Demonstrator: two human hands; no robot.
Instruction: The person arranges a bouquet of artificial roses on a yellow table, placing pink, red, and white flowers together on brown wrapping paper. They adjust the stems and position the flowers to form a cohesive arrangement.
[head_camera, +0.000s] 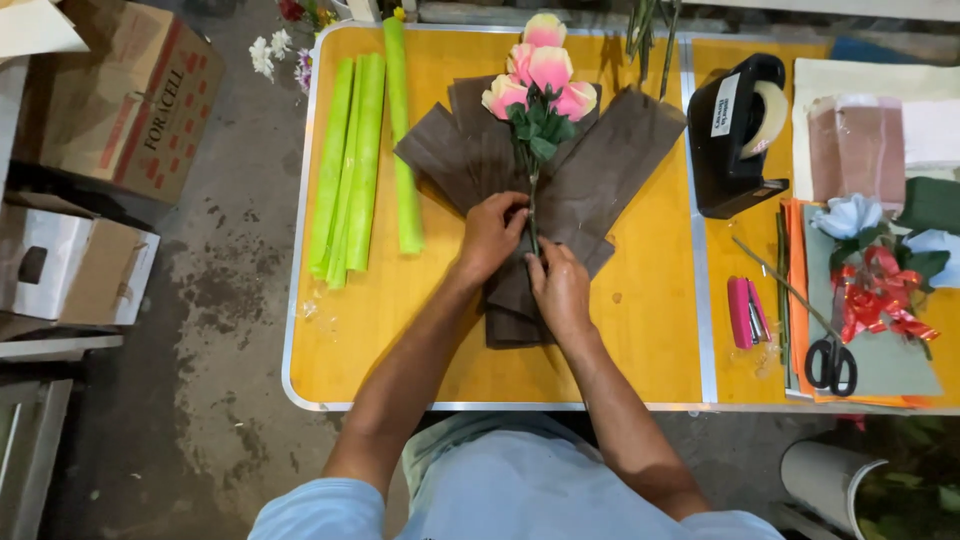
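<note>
Fingers of the left hand curled onto the brown wrapping paper beside the stems; right hand fingers pinched the stems low down, against the paper. Head view: pink rose bunch lay on the fanned brown sheets, mid yellow worktop, blooms pointing away. Green rolls left, tape dispenser right, scissors and pink stapler further right. Step looked like positioning the stems on the fan. Next move likely needs the stems held put while the paper folds in.
</note>
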